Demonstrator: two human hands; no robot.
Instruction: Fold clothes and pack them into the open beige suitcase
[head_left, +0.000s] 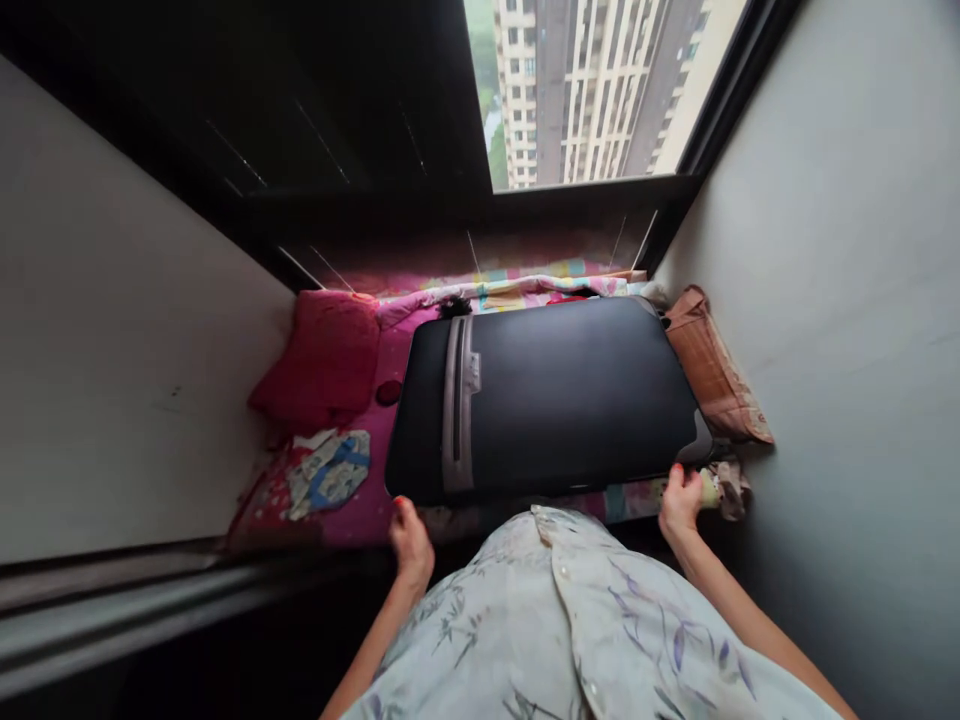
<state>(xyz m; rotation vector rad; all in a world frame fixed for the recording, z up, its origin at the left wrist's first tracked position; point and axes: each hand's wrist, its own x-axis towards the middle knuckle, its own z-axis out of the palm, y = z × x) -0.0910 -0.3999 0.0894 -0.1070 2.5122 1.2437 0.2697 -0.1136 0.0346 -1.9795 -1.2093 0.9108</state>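
Note:
A large black suitcase (570, 395) lies flat on a bright pink cloth (386, 440) by the window, its grey zipped strip (459, 400) toward the left end. My left hand (411, 540) grips the near left corner, the thumb on the edge and the other fingers hidden below. At the near right corner my right hand (681, 503) holds the suitcase the same way, thumb on top and fingers curled under. Whether the suitcase is raised off the cloth I cannot tell.
A red-pink pillow (326, 355) and a patterned cloth (334, 475) lie left of the suitcase. To its right a brown fabric bag (712, 370) leans against the wall (840, 300). Folded bedding (525, 287) runs along the window (585, 90).

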